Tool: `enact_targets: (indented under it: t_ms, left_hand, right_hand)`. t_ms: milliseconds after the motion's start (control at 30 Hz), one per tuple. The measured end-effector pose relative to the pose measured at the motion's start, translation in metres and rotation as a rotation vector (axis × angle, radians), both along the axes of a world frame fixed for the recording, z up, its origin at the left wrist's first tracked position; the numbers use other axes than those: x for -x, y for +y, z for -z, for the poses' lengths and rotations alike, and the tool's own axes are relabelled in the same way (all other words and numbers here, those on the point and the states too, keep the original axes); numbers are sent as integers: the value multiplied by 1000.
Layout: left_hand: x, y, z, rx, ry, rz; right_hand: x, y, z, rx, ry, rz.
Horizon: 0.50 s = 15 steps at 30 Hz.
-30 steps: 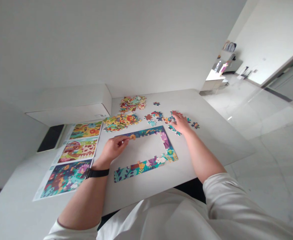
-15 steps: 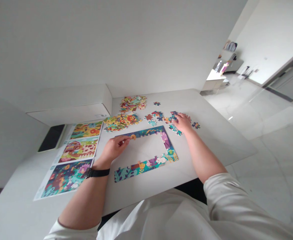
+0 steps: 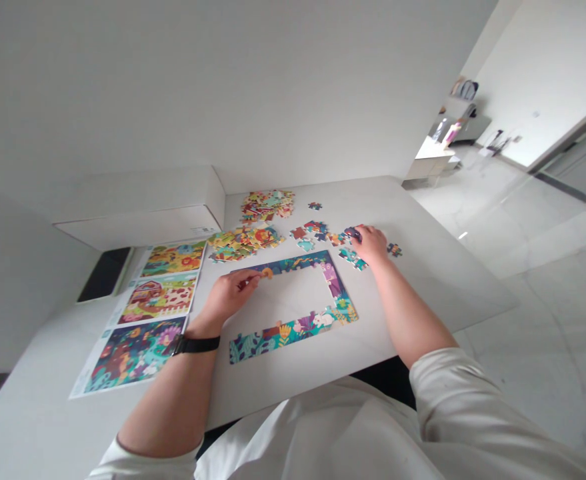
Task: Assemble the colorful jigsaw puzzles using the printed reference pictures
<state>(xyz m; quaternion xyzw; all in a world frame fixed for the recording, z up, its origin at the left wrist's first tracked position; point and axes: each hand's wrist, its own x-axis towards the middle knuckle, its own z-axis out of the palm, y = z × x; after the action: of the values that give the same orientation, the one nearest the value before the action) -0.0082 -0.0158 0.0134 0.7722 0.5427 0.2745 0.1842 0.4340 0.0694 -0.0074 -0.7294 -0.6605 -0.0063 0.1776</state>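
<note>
A partly joined puzzle border [image 3: 340, 293] lies on the table, showing purple, teal and dark blue parts around a bare middle. My left hand [image 3: 229, 295] rests over its upper left corner, fingers pinched together beside an orange round shape; whatever sits between the fingertips is hidden. At the far right, my right hand [image 3: 373, 243] has its fingers closed on a dark blue puzzle piece [image 3: 353, 233]. Teal pieces [image 3: 353, 259] lie just below that hand, and an orange piece [image 3: 336, 239] lies to its left.
Two heaps of puzzle pieces, one yellowish [image 3: 245, 243] and one mixed [image 3: 267, 203], lie behind the border. To the left are a printed picture sheet [image 3: 135, 353], a dark phone [image 3: 103, 275] and a white box [image 3: 143, 223] against the wall.
My right hand has shifted slightly right, and a dark blue puzzle piece now shows at its fingertips. The left hand stays at the border's upper left.
</note>
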Motion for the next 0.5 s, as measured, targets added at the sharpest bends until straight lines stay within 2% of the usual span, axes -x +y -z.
enact_targets:
  t_ms: [333,500]
  left_hand:
    - [5,1,6,-65,-15,-58]
    - [5,-1,-2,-116,-61,-212]
  right_hand:
    - [-4,2,3,8,19,34]
    - [-6,2,0,23,3,12]
